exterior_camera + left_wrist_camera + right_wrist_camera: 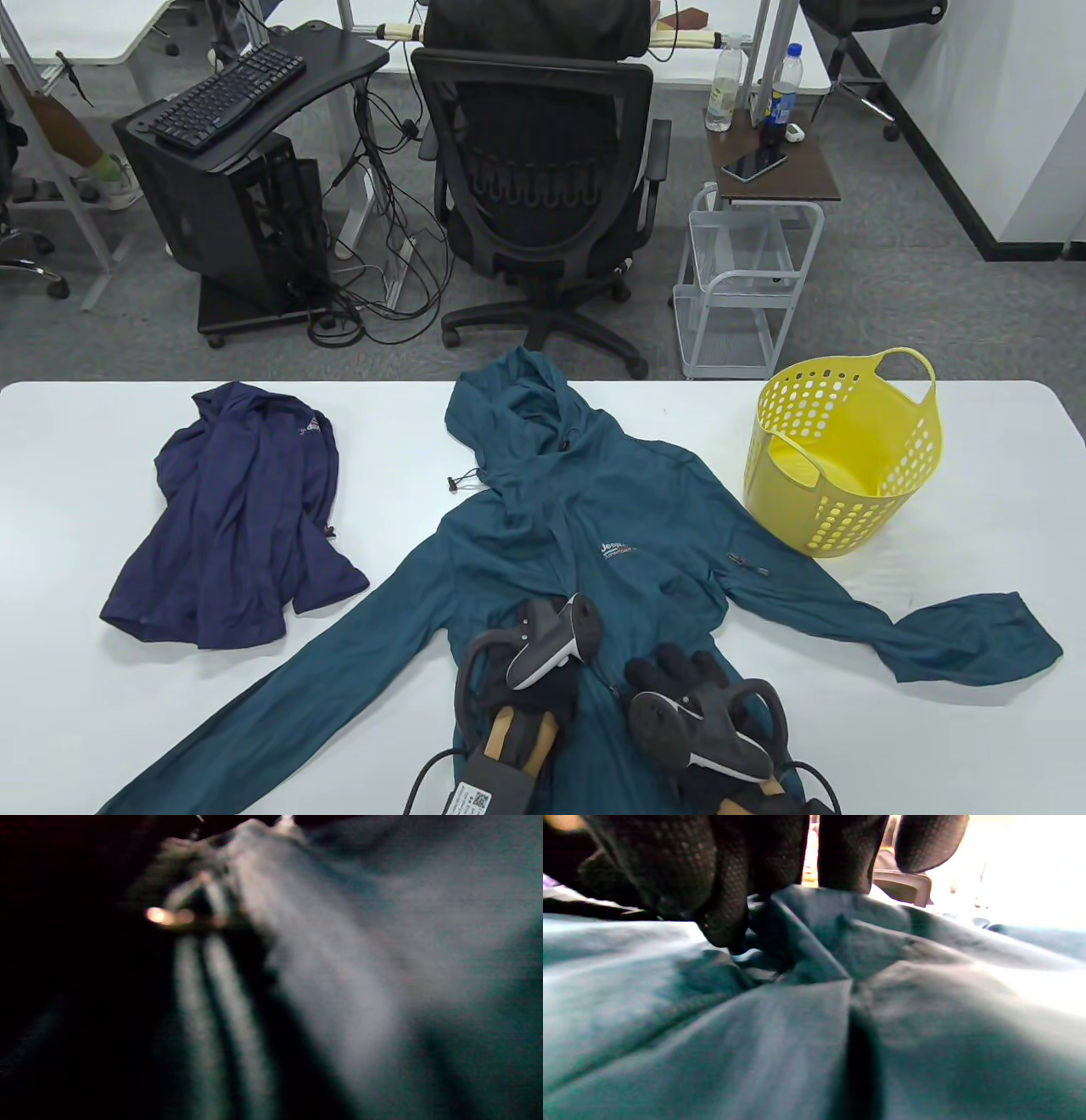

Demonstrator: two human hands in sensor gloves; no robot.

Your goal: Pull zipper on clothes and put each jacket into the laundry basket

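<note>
Both hands sit at the near edge of the table (76, 441), on the lower front of the teal jacket (585, 518). In the right wrist view the right hand (679, 683) has its fingertips (725, 925) pinching a ridge of teal cloth beside the front seam. The left hand (543, 671) lies just beside it on the same seam; its wrist view is dark and blurred, with what may be zipper tape running down the cloth, so I cannot tell whether its fingers grip anything.

The teal jacket is spread flat, hood away from the person, sleeves out to both sides. A navy jacket (237, 518) lies crumpled well to its left. The yellow basket (848, 450) stands at the right, near the teal jacket's shoulder, with nothing visible in it.

By my reading, the zipper step on jacket 1 of 2 is in hand. The next move probably calls for one hand to hold the hem taut while the other finds the slider and draws it toward the collar; the slider itself is not visible.

A chest logo on the teal jacket seems to read "Jeep". The navy jacket's small white mark is too small to read.
</note>
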